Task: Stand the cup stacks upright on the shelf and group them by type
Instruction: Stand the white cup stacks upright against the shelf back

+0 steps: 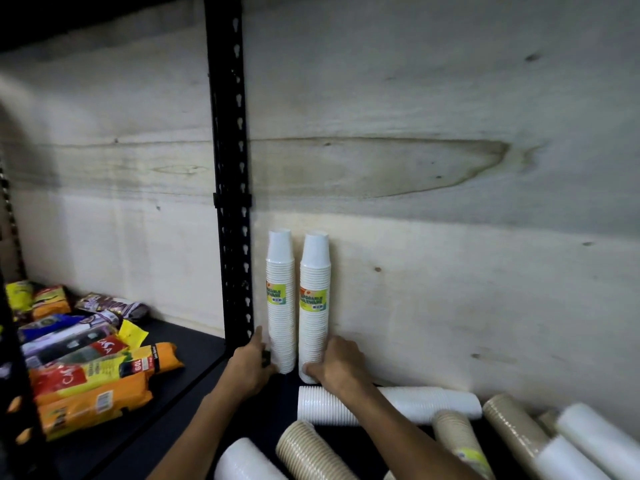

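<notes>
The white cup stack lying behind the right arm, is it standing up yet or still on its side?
On its side. The white cup stack lies flat along the shelf by the back wall, behind the right forearm, unlike the two upright labelled stacks.

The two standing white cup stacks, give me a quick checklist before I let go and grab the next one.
1. Left white stack upright: ok.
2. Right white stack upright: ok.
3. Same type side by side: ok.
4. Left hand and right hand steadying the bases: ok.
5. Stacks stable unaided: cannot tell.
6. All stacks standing: not ok; lying white stack and tan stack are still down.
</notes>
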